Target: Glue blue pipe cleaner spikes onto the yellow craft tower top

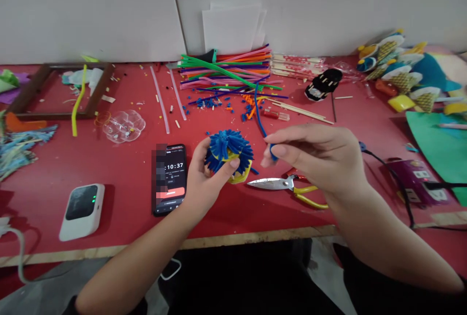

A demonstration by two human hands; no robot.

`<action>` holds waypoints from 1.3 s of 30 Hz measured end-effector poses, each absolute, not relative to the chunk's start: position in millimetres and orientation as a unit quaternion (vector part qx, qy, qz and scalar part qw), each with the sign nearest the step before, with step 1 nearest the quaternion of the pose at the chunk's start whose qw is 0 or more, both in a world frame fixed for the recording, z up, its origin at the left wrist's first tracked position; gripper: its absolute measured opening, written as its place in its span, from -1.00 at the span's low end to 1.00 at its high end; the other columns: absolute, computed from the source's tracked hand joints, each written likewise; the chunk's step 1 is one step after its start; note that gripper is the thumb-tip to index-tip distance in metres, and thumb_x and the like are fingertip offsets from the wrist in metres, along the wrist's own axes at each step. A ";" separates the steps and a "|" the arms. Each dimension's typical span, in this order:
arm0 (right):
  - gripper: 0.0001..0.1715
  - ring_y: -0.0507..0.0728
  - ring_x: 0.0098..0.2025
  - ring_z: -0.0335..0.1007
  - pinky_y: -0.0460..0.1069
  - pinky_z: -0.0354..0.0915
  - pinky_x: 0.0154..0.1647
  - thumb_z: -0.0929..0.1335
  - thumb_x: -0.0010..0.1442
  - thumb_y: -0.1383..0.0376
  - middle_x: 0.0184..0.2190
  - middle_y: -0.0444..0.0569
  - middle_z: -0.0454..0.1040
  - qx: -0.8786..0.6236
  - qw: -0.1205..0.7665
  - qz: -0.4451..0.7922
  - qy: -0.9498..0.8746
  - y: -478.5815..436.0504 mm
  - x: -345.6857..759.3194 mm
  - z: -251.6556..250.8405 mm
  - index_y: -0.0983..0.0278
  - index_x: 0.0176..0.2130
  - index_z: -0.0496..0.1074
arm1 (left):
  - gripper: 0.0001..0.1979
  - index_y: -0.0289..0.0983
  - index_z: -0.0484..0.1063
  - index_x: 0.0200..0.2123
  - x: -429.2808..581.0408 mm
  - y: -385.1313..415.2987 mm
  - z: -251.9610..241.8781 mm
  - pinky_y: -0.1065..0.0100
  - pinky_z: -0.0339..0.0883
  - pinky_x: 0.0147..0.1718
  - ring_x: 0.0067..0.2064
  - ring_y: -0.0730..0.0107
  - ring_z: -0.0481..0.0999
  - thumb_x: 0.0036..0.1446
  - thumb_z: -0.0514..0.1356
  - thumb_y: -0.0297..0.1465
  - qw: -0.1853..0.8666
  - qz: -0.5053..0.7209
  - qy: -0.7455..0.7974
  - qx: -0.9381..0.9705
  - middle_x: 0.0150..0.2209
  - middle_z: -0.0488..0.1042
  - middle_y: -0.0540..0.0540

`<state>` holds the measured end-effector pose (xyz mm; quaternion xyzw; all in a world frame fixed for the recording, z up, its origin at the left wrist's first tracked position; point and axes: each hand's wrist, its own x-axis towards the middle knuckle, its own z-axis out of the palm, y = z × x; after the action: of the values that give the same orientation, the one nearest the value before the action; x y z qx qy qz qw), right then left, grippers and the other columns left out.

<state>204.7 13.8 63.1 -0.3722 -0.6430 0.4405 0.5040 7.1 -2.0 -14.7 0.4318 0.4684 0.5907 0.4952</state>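
Note:
My left hand (pixel 213 174) is closed round a craft piece (pixel 229 152) made of blue fuzzy bristles in tiers, with a yellow part at its base. To its right, my right hand (pixel 314 154) pinches a blue pipe cleaner (pixel 259 113) between thumb and fingers. The pipe cleaner's long end rises up and away from me, and a short blue end shows below the fingertips. A gap separates the two hands. Below them lie scissors (pixel 272 184) with yellow handles, partly hidden by my right hand.
Behind the hands lies a pile of coloured pipe cleaners (pixel 226 69) near blue and orange clippings. A phone (pixel 170 178) and a white device (pixel 82 213) lie at left, with a wooden frame (pixel 22 91) farther back. A black bottle (pixel 323 85) and wooden sticks (pixel 302 112) lie at right.

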 end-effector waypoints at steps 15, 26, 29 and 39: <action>-0.82 0.06 -0.35 0.67 -0.06 0.64 -0.31 0.60 0.12 0.32 -0.37 -0.23 0.70 -0.360 0.591 0.419 -0.588 16.4 191.0 52.6 0.05 -0.27 0.65 | -0.51 -0.09 0.50 -0.01 5.4 -5.2 -12.3 0.24 0.60 -0.06 -0.09 0.25 0.67 0.00 0.54 -0.22 0.518 0.570 0.451 0.451 -0.09 0.64 -0.04; -0.74 0.15 -0.07 0.68 0.09 0.60 0.00 0.41 0.34 0.45 -0.13 -0.04 0.73 -0.326 0.433 0.161 -0.825 10.0 193.8 64.2 0.13 -0.14 0.65 | -0.55 -0.09 0.52 -0.05 6.1 -8.0 -9.5 0.31 0.61 -0.08 -0.10 0.31 0.66 0.01 0.54 -0.26 0.529 0.573 0.440 0.445 -0.10 0.63 -0.02; -0.74 0.15 -0.12 0.68 0.11 0.61 -0.03 0.42 0.32 0.45 -0.13 -0.06 0.73 -0.332 0.436 0.151 -0.823 8.8 190.9 65.0 0.11 -0.15 0.65 | -0.56 -0.10 0.51 -0.04 6.8 -8.0 -8.4 0.29 0.61 -0.08 -0.11 0.30 0.66 0.02 0.53 -0.24 0.533 0.571 0.436 0.447 -0.10 0.63 -0.03; -0.81 0.13 -0.14 0.64 0.06 0.57 -0.05 0.38 0.37 0.41 -0.18 -0.06 0.69 -0.361 0.379 0.076 -0.849 4.6 191.9 73.2 0.13 -0.18 0.58 | -0.54 -0.10 0.54 -0.03 5.3 -9.6 -8.4 0.27 0.57 -0.06 -0.10 0.28 0.62 0.00 0.55 -0.25 0.519 0.562 0.453 0.457 -0.10 0.61 -0.05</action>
<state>191.9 4.6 73.2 -0.3606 -0.8488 0.0758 0.3792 5.3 -9.6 -8.4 0.4574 0.4534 0.5621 0.5189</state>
